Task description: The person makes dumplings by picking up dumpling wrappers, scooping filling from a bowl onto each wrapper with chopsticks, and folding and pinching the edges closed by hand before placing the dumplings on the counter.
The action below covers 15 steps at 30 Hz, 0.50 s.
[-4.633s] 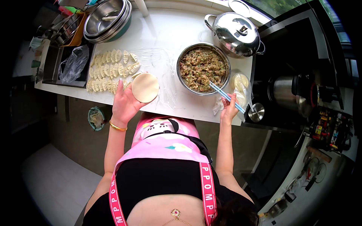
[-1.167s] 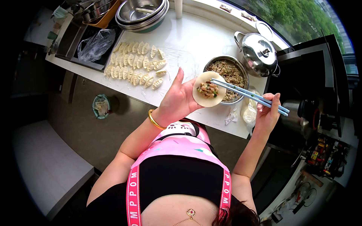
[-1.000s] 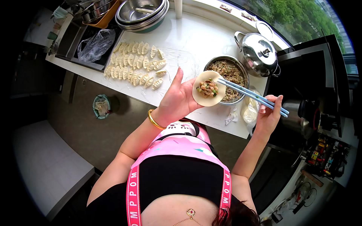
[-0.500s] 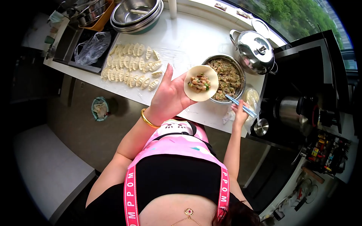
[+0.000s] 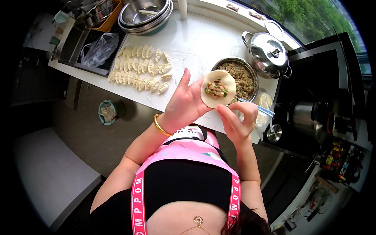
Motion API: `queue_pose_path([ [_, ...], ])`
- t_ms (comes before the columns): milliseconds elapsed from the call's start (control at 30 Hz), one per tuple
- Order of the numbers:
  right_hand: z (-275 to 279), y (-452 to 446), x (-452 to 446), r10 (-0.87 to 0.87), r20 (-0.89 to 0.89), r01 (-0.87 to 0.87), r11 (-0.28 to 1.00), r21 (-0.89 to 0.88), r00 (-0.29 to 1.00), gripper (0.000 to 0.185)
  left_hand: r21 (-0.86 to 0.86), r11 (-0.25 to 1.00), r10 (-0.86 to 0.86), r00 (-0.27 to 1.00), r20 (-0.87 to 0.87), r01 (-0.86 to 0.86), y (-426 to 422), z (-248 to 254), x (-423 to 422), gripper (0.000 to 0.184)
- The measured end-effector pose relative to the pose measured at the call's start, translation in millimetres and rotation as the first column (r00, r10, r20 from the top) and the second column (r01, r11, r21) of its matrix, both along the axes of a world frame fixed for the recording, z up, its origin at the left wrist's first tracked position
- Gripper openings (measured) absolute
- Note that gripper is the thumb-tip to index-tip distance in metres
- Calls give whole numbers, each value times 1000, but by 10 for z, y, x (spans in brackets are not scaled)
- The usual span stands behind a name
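A round dumpling wrapper with a mound of meat filling in its middle lies across the fingers of my left hand, which is held palm up. At the wrapper's lower right edge, the thumb and fingertips of my right hand are pinched together, seemingly on its rim. Just behind the wrapper stands a metal bowl of minced filling, partly hidden. Blue chopsticks rest by the bowl, out of my right hand's fingers, their lower ends partly covered.
Rows of folded dumplings lie on plastic film at the left of the counter. A lidded pot stands behind the bowl, wrapped wrappers beside it. Nested metal basins sit at the back; the stove is on the right.
My right hand has let go of the chopsticks and moved left to the wrapper's edge. The wrapper with its filling has shifted slightly right and down in view.
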State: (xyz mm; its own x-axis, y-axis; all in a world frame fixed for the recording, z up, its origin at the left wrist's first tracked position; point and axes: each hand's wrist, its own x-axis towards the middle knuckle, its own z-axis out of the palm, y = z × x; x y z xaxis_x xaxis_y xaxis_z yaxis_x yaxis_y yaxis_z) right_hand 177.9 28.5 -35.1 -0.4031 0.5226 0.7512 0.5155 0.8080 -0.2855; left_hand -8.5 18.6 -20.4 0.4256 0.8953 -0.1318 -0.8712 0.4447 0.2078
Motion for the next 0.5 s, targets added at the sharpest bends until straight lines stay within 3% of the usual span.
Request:
queue_pose_path([
  [167,45,48,-17,32,20,-31,998,-55,999,28,-18,1000,25,999,-39,-25,-24,24,-20,79],
  [333,22,101,-35,59,35,-60,998,29,998,27,4,1000,27,997,-73,-26,-22,23,-45,80],
  [500,83,93,-111,11,-15,-11,1000,-29,1000,23,15,999,48,991,-127,-46,-26,41,13,80],
])
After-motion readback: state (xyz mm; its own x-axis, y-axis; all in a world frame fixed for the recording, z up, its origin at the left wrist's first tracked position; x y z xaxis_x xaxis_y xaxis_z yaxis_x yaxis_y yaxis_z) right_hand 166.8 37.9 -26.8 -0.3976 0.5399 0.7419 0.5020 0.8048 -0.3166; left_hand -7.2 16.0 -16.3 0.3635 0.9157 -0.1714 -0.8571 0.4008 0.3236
